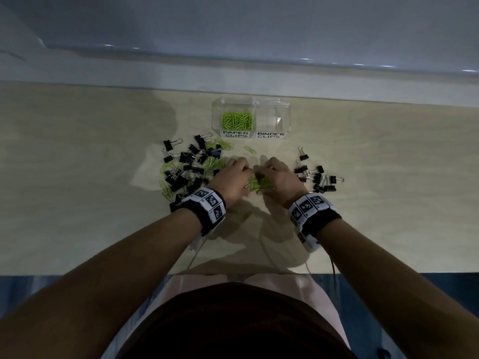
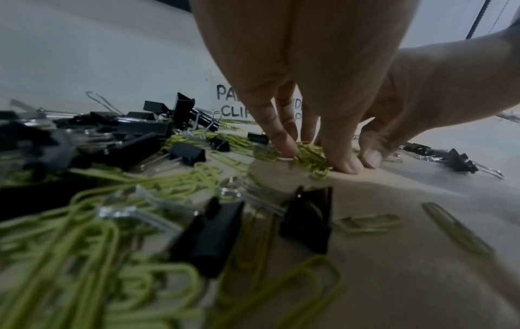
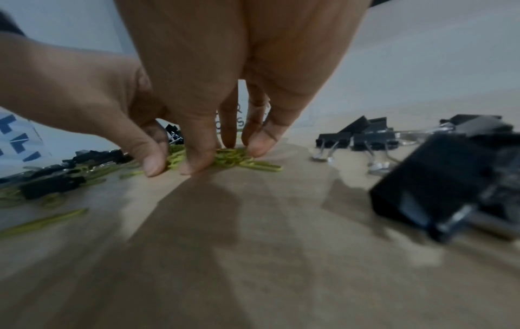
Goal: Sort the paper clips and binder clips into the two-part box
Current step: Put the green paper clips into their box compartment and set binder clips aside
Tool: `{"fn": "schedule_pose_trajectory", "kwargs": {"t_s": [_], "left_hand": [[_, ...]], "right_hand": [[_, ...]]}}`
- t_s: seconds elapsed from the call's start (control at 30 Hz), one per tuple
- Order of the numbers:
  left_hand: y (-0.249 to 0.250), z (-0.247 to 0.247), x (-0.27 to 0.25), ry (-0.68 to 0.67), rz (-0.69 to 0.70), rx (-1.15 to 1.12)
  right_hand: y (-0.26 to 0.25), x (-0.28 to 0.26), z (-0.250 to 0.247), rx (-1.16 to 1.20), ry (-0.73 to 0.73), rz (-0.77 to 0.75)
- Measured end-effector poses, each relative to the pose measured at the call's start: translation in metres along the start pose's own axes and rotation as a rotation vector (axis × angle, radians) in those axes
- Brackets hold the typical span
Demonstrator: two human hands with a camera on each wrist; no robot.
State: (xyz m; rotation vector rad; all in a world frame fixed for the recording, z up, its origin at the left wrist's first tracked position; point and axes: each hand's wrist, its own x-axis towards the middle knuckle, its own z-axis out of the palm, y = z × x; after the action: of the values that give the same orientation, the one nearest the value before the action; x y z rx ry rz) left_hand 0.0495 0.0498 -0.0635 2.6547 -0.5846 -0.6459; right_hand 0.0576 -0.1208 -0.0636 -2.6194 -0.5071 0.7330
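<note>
A clear two-part box point(image 1: 272, 120) stands at the back of the table. Its left part, labelled PAPER CLIPS, holds green paper clips point(image 1: 237, 119); the right part, labelled BINDER CLIPS, looks empty. In front of it my left hand point(image 1: 242, 174) and right hand point(image 1: 270, 174) meet over a small bunch of green paper clips point(image 1: 258, 183). Fingers and thumb of the left hand point(image 2: 318, 155) close round the bunch point(image 2: 309, 153) on the tabletop. The right hand point(image 3: 225, 155) pinches the same bunch point(image 3: 236, 159) from the other side.
A mixed heap of black binder clips and green paper clips point(image 1: 189, 167) lies left of my hands. A smaller group of binder clips point(image 1: 318, 177) lies to the right. One loose paper clip point(image 1: 250, 149) rests before the box. Thin cables trail toward the near table edge point(image 1: 261, 244).
</note>
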Motion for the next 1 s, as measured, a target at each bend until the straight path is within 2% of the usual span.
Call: {"fn": "schedule_pose_trajectory", "kwargs": {"t_s": [0.33,0.47,0.63,0.77,0.87,1.0], "left_hand": [[0.007,-0.006,0.006,-0.056,0.058,0.109],[0.003,-0.009,0.003,-0.042,0.068,0.015],[-0.004,-0.021,-0.007,0.153,0.030,-0.303],[-0.015,-0.051,-0.013,0.296,-0.057,-0.526],[-0.027,-0.076,-0.010,0.408,-0.118,-0.633],[-0.040,-0.102,0.010,0.544,-0.203,-0.667]], "right_hand": [[0.011,-0.006,0.006,0.056,0.179,-0.169],[0.018,-0.007,-0.002,0.180,0.238,-0.079],[0.011,0.009,-0.035,0.463,0.292,0.111],[-0.011,0.045,-0.073,0.558,0.339,0.071],[-0.030,0.076,-0.092,0.540,0.389,0.048],[-0.047,0.107,-0.094,0.471,0.330,0.101]]}}
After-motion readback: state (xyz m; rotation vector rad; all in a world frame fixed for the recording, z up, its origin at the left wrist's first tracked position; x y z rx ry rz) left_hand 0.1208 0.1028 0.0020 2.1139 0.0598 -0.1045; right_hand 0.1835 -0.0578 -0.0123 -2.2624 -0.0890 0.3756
